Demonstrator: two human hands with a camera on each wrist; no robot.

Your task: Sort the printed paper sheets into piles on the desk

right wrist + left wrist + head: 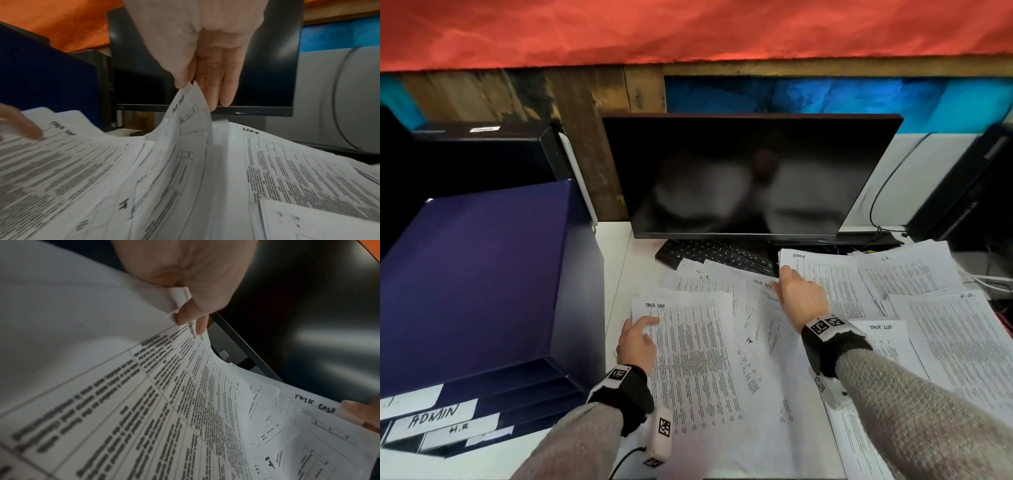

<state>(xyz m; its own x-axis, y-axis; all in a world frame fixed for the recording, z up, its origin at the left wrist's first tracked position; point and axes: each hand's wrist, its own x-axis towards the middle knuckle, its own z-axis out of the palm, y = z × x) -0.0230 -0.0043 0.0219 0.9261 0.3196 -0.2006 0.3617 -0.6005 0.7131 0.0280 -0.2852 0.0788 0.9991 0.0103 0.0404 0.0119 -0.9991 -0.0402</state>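
Note:
Printed sheets point(763, 346) with tables lie overlapping across the white desk point(616, 260). My left hand point(643, 329) grips the left edge of a sheet headed "Task List" point(688, 363), thumb on top. In the left wrist view the left hand point(191, 322) has its fingers curled round the crumpled paper edge point(176, 300). My right hand point(782, 277) pinches the top corner of another "Task List" sheet point(762, 284) in the middle. In the right wrist view the right hand point(193, 87) holds that sheet point(189, 116) lifted upright between thumb and fingers.
Dark blue stacked trays point(465, 291) labelled ADMIN and H.R stand at the left. A dark monitor point(739, 178) and a black keyboard point(715, 255) sit behind the papers. More sheets headed Admin point(825, 284), I.T. point(907, 270) and H.R. point(962, 342) lie to the right, beside cables point(989, 279).

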